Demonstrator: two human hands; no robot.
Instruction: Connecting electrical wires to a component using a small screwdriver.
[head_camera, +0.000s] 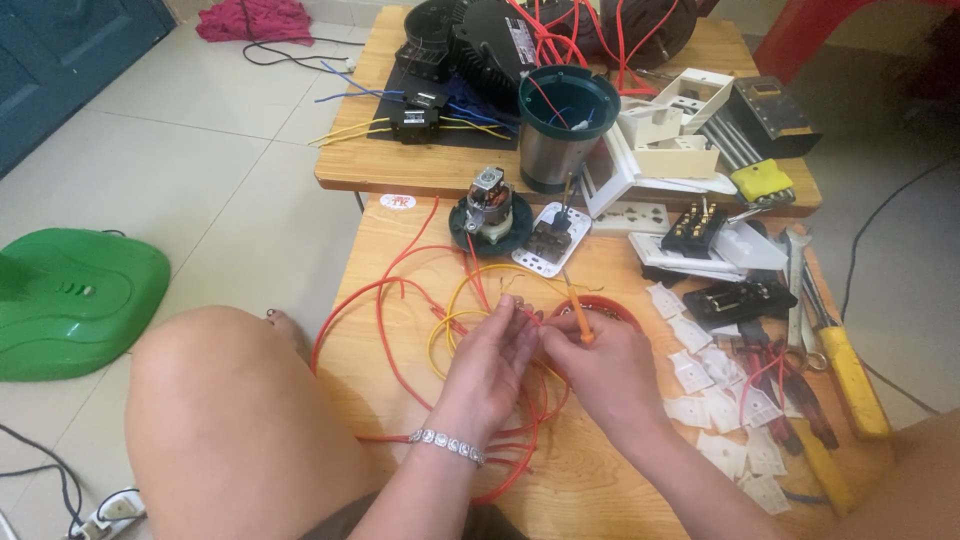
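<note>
Left hand (492, 352) is pinching the ends of thin red and yellow insulated wires (455, 310) between fingertips, clenched on them. Right hand (600, 362) is gripping a slim orange-handled screwdriver (571, 290), shaft angled up and away from the body. Both hands are meeting over the near wooden board table (580, 470), with the wire loops spreading under and left of them.

Progress, as a judgement: wires are looking loose and unconnected at the far ends, so joining seems early or mid-way; nothing visibly finished.

Just right of the hands, small white plastic switch pieces (715, 400) are lying scattered, beside red-handled pliers (790, 385) and a yellow-handled tool (855, 375).

Further out, a small electric motor on a round dark base (490, 212) and an opened white socket plate (552, 240) are sitting near the board's far edge. Beyond, a steel jar with a green rim (562, 125) is standing on the second table.

Tangled loops are crowding the work spot.
</note>
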